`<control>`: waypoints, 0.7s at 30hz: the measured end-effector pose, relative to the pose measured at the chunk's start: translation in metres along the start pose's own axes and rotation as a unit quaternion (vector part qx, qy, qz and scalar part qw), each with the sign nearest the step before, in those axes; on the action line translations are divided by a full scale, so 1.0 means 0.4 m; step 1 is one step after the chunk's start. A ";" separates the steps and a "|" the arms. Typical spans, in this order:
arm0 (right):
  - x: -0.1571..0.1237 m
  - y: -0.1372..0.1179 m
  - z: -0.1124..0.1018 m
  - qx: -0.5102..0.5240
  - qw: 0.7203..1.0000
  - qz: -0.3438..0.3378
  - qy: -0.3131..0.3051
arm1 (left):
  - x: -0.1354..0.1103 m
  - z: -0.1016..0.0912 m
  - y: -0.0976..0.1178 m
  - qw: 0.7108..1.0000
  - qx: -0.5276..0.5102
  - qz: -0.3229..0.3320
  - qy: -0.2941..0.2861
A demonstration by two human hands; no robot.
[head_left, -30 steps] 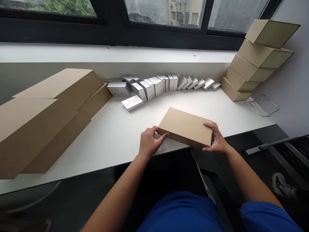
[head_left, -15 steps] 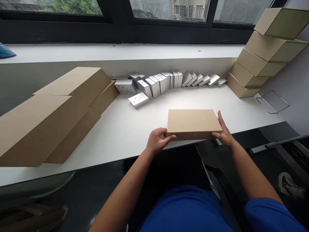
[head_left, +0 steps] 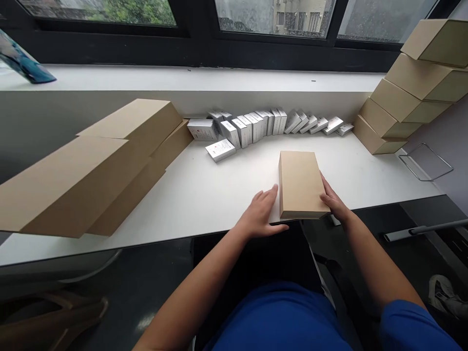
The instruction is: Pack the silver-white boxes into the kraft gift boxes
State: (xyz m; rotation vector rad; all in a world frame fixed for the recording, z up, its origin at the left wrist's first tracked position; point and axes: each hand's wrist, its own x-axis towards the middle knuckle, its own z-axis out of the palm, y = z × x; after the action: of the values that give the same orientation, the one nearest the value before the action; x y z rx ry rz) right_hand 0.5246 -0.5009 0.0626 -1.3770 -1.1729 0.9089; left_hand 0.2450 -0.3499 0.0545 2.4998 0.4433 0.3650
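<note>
A closed brown cardboard box (head_left: 300, 183) lies at the table's front edge, its long side pointing away from me. My right hand (head_left: 334, 199) grips its right side, the thumb on the near corner and the fingers along the side wall. To the left of the box, my left hand (head_left: 261, 214) is open, fingers stretched forward and thumb apart, close to the box's left side. Beyond, a row of small white boxes (head_left: 252, 127) stands along the back, some leaning over. One white box (head_left: 220, 150) lies flat in front of the row.
Large brown boxes (head_left: 106, 165) are stacked at the left of the white table (head_left: 190, 195). Another brown stack (head_left: 402, 97) rises at the back right, beside a bent wire frame (head_left: 426, 163). A windowsill (head_left: 204, 79) runs behind. A shoe (head_left: 446, 295) shows at lower right.
The brown box has turned from lying crosswise to pointing away from me. My left hand has let go and opened beside it; my right hand keeps hold.
</note>
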 end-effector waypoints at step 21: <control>0.026 0.040 -0.006 -0.179 0.979 -0.058 -0.073 | 0.031 -0.166 0.070 0.906 -0.005 0.081 0.416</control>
State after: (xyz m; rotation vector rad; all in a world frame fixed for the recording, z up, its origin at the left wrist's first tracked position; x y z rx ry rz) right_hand 0.5319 -0.4908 0.0481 -1.5242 -1.5706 0.7487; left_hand 0.2398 -0.3348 0.1258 2.2623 0.5430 1.5139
